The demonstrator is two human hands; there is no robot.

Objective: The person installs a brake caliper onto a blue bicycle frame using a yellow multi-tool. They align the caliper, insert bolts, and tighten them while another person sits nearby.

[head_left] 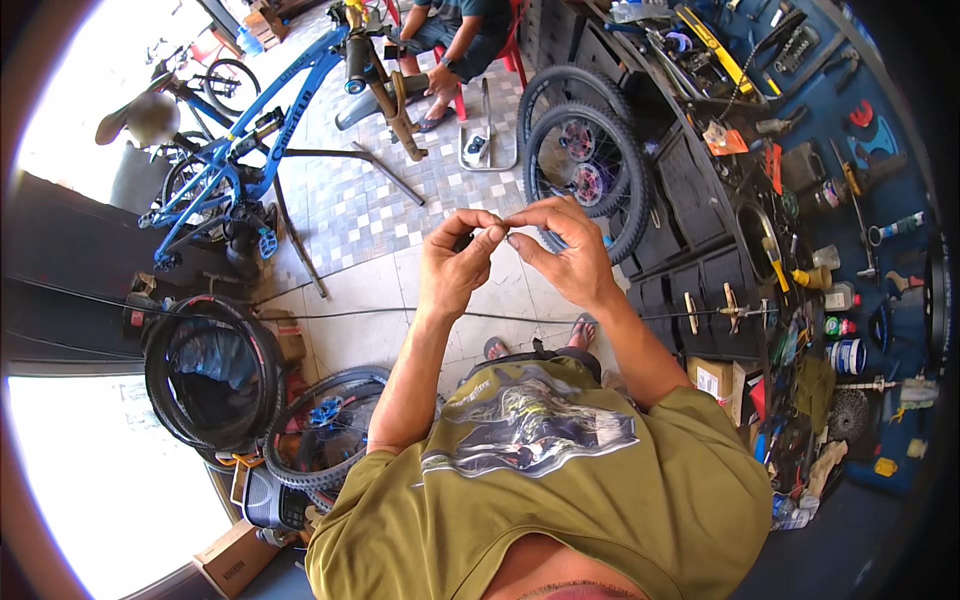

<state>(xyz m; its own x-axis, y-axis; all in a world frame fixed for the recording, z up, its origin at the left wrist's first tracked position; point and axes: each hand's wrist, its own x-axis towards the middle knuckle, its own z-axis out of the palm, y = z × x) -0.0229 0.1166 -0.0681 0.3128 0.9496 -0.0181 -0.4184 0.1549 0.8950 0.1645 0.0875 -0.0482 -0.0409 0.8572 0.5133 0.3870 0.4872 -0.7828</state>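
Out in front of my chest, my left hand [459, 262] and my right hand [572, 252] meet at the fingertips. Thumb and index finger are pinched together on each hand. A tiny piece seems to sit between the fingertips, too small and too covered by the fingers to name. Neither hand touches the bikes, the wheels or the bench. Past my right hand, two bicycle wheels [640, 190] with dark tyres stand upright against the black drawers [680, 175].
A blue bike frame [275, 125] is held up at upper left. Another person [460, 40] sits beyond it. Tools cover the bench [900, 330] on the right. Tyres [160, 370] and another wheel [290, 470] stand at lower left. A thin dark cable [370, 312] crosses the view.
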